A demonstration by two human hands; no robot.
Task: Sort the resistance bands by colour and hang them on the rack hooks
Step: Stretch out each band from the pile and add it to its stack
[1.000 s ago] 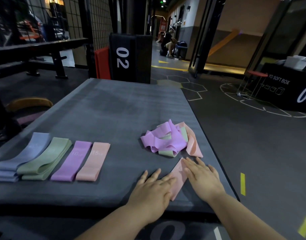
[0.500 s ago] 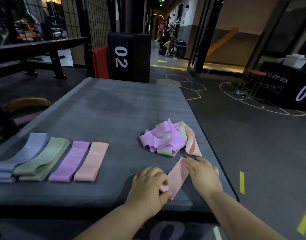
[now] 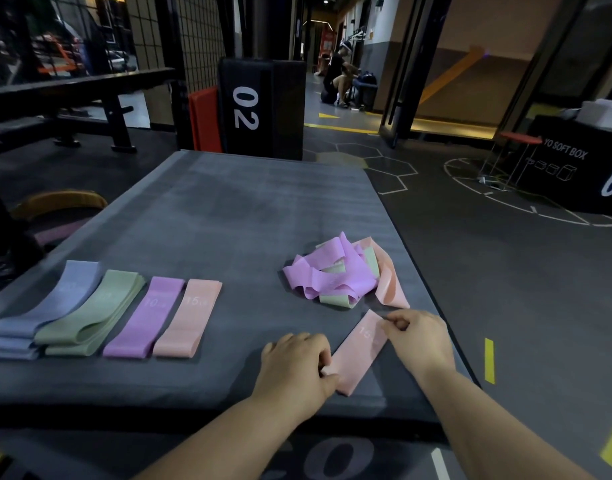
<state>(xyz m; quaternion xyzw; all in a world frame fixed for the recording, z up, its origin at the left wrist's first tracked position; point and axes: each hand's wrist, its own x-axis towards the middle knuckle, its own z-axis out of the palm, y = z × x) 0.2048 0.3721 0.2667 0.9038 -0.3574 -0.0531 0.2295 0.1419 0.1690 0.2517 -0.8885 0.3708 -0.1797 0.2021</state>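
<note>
Both hands pinched the pink band (image 3: 361, 351): left hand (image 3: 294, 365) at its near end, right hand (image 3: 418, 337) at the far end, flat on the bench (image 3: 228, 209) by the front edge, just beside the pile (image 3: 335, 275). Risk, I'd say: a hasty lift could snag the pile and drag it off. Band read "15"; purple band (image 3: 148, 313) "10"; box (image 3: 245, 107) "02"

Dim indoor light, brighter glow from the far doorway, wide-angle bending at the edges, slight softness throughout.
</note>
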